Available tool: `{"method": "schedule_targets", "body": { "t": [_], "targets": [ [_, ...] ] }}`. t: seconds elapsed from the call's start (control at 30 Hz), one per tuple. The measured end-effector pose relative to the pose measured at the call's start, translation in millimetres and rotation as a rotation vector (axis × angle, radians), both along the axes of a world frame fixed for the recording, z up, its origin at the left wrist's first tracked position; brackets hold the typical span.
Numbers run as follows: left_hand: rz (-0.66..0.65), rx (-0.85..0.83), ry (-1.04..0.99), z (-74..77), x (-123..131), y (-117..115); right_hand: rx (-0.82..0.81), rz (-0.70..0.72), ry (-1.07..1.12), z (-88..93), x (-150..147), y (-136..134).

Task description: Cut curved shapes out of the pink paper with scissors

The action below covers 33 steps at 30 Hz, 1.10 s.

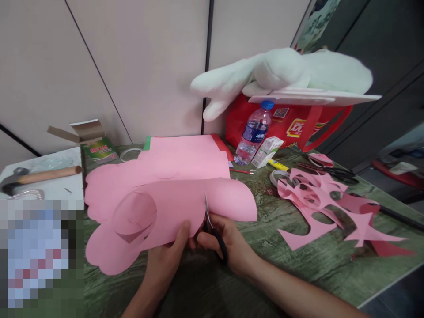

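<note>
A sheet of pink paper (180, 205) is held up at the middle of the table by my left hand (168, 256), thumb on top and fingers beneath. My right hand (228, 243) grips a pair of scissors (217, 242) with black handles. Its blades lie across the sheet, partly hidden, and the paper right of them curls upward. Under and behind the sheet are pink paper pieces with scalloped edges (109, 256) and a stack of pink sheets (185, 152).
Pink paper scraps (318, 212) lie at the right, near a tape roll (281, 179) and a glue stick (278, 165). Behind stand a water bottle (253, 134), a small carton (267, 151) and a red bag (238, 119). A hammer (49, 175) and an opened box (99, 149) are at the left.
</note>
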<state>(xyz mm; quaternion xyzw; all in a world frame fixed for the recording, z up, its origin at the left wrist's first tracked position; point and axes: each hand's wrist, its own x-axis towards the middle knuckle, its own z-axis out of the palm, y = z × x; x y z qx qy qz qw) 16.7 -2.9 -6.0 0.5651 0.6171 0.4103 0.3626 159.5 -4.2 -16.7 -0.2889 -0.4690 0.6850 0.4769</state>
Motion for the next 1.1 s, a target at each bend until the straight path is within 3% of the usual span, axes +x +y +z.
{"method": "schedule_targets", "body": {
  "t": [0.2,0.43,0.6,0.73,1.1],
  "targets": [
    [-0.001,0.012,-0.043,0.6,1.6,-1.2,0.012,-0.022,-0.059,0.1,0.2,0.3],
    [0.089,-0.001,-0.082,4.0,6.3,-4.2,-0.003,-0.049,-0.094,1.4,-1.0,0.4],
    [0.016,0.000,-0.046,6.0,3.9,-2.4,-0.035,-0.056,-0.118,0.6,0.2,0.1],
    [0.076,-0.006,-0.049,6.0,3.2,-2.2,-0.041,-0.066,-0.119,0.6,0.7,-0.2],
    [0.051,-0.001,-0.101,4.0,2.1,-1.1,-0.075,-0.099,-0.162,3.3,0.2,-0.5]
  ]
}}
